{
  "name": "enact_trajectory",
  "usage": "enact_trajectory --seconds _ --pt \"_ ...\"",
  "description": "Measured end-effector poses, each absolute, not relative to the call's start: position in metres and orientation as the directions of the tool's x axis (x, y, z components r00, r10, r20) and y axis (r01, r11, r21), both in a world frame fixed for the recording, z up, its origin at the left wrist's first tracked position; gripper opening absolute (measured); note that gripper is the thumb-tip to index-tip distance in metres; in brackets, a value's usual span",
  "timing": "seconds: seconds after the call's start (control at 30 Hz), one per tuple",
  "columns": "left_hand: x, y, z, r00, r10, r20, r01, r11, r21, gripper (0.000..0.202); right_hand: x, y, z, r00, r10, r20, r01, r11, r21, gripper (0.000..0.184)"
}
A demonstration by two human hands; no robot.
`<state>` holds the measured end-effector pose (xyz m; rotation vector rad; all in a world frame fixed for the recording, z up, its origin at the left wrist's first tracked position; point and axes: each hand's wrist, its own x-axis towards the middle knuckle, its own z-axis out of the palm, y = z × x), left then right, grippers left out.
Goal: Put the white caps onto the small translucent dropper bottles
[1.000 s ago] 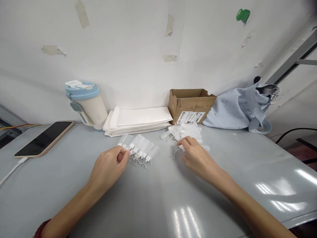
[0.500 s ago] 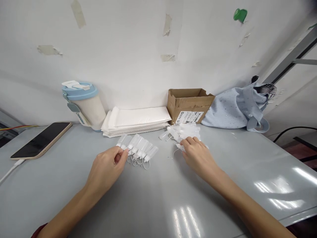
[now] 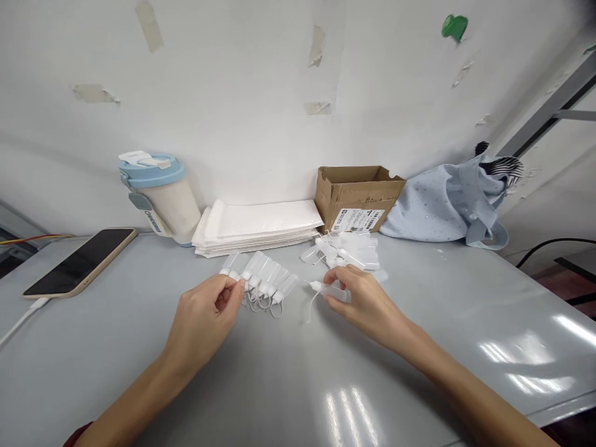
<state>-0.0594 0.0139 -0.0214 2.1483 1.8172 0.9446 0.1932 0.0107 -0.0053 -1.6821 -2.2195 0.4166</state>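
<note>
My right hand (image 3: 358,288) holds a small translucent needle-tip bottle (image 3: 336,292) between thumb and fingers. Its white neck and thin needle point left, and a white cap strap dangles from it. On the table, a row of similar bottles (image 3: 267,276) lies side by side, necks and looped straps toward me. My left hand (image 3: 209,310) is closed in a pinch at the neck end of the row's left bottles; its fingertips partly hide what they grip. Behind my right hand, more loose bottles (image 3: 356,248) form a pile.
Against the wall stand a blue-lidded cup (image 3: 162,198), a stack of white padded envelopes (image 3: 265,220), an open cardboard box (image 3: 358,198) and a light blue fabric bag (image 3: 437,202). A phone (image 3: 81,261) with a charging cable (image 3: 23,320) lies at left on the grey table (image 3: 279,385).
My right hand has drawn a needle-tip bottle out of the pile, toward me and to the left. My left hand has stayed at the row.
</note>
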Motion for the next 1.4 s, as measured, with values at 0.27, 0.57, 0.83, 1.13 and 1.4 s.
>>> enact_trajectory --seconds 0.27,0.57,0.83,1.13,1.4 --pt "-0.045 -0.004 -0.016 0.345 0.916 0.202 0.644 -0.388 0.659 0.021 0.182 0.001 -0.008 -0.355 0.909 0.218 0.694 0.413 -0.590 0.018" --pt "-0.036 -0.015 -0.016 0.578 0.816 0.031 0.545 -0.413 0.730 0.024 0.176 -0.005 -0.015 -0.377 0.869 0.322 0.650 0.495 -0.577 0.018" --pt "-0.038 -0.013 -0.011 0.491 0.869 -0.059 0.566 -0.267 0.780 0.029 0.178 -0.001 -0.015 -0.359 0.862 0.357 0.651 0.506 -0.566 0.017" --pt "-0.039 -0.010 -0.010 0.288 0.950 -0.121 0.529 -0.053 0.847 0.035 0.176 -0.006 -0.014 -0.481 0.803 0.353 0.578 0.593 -0.561 0.020" --pt "-0.038 -0.010 -0.010 0.293 0.940 -0.176 0.515 0.000 0.857 0.037 0.172 -0.012 -0.009 -0.643 0.734 0.219 0.584 0.654 -0.480 0.025"
